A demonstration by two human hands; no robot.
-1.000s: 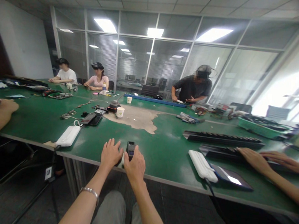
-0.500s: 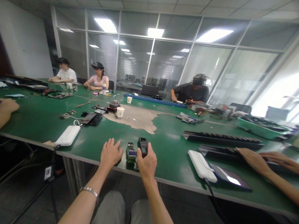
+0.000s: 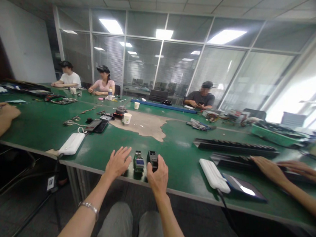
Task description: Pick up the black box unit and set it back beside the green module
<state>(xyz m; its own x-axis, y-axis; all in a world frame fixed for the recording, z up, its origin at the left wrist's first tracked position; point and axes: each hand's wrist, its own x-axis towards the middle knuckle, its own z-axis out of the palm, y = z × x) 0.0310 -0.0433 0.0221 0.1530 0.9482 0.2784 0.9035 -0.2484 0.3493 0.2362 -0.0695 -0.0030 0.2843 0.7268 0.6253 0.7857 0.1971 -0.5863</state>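
Near the table's front edge lies a small green circuit board (image 3: 139,161) with a dark blue screen, between my two hands. My left hand (image 3: 118,162) rests just left of the board with its fingers stretched out, holding nothing. To the right of the board is a black plastic housing (image 3: 151,156), long and boxy. My right hand (image 3: 158,173) has its thumb and fingers around the near part of this housing and hides its near end.
White power banks (image 3: 72,143) lie on both sides, the right one (image 3: 213,176) beside a tablet (image 3: 245,188). Co-workers' hands (image 3: 268,171) rest on a long black rail at right. Paper cups (image 3: 127,118) stand on the green table (image 3: 176,158). Other people sit across.
My right hand and the black housing have moved slightly right, away from the board, and the housing looks lower. My left hand has shifted a little. The person across has sat up.
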